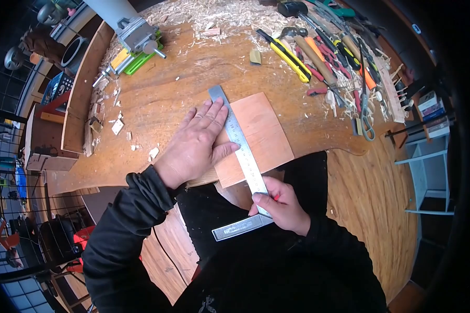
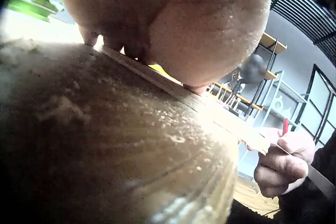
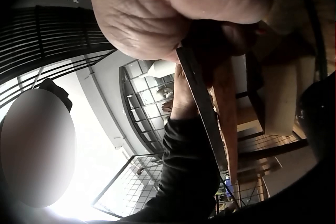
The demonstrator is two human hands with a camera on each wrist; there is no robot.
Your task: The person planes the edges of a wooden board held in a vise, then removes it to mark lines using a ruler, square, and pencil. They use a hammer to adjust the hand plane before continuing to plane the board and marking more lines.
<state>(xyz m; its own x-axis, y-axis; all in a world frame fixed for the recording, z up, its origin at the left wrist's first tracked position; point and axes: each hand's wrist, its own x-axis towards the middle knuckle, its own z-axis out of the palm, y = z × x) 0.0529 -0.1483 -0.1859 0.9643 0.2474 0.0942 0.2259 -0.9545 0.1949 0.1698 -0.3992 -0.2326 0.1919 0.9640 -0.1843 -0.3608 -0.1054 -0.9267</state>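
Note:
A steel try square point(image 1: 246, 155) lies slantwise across a thin reddish wooden board point(image 1: 266, 128) at the table's front edge. My left hand point(image 1: 193, 146) presses on the blade and board with fingers straight and thumb spread over the blade. Below the table edge, my right hand point(image 1: 284, 208) grips the blade's near end beside the square's thick stock point(image 1: 239, 228). A slim red piece point(image 2: 286, 125) pokes up from the right hand in the left wrist view; the rest of it is hidden. From the right wrist, the blade point(image 3: 202, 108) appears edge-on under the palm.
Knives, pliers, scissors point(image 1: 368, 128) and other tools crowd the table's right side, with a yellow utility knife point(image 1: 292, 61) nearest the middle. Wood shavings point(image 1: 235, 18) cover the back. A clamped vise point(image 1: 138, 39) stands back left, beside a raised wooden edge point(image 1: 83, 94).

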